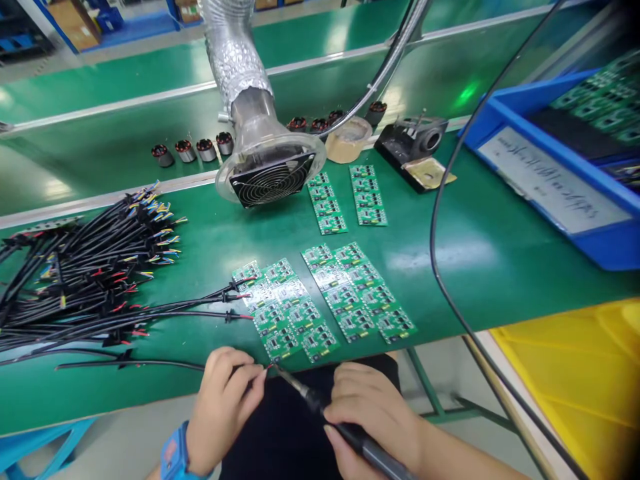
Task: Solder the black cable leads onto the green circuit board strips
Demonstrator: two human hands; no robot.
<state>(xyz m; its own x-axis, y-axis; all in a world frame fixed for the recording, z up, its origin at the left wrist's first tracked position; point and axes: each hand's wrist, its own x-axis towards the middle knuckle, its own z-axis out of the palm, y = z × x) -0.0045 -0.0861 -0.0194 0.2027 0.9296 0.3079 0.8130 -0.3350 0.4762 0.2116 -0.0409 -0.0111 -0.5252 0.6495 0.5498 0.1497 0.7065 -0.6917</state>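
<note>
My left hand (227,403), with a blue wristband, pinches the end of a black cable (165,364) near the bench's front edge. Wrapped round the dark handle of a soldering iron (357,440) is my right hand (373,413). The iron's tip meets or nearly meets the red wire end beside my left fingertips. Just beyond lie green circuit board panels (287,310), with red wire ends of several cables resting at their left edge. A second group of panels (357,293) lies to the right. A heap of black cables (90,267) covers the left side.
A fume extractor (273,180) hangs over the green bench (225,233). Behind are motor parts (185,151), a tape roll (347,139) and a soldering stand (413,147). Right are a blue bin (555,180), a yellow tray (575,373) and a hanging cord (434,247).
</note>
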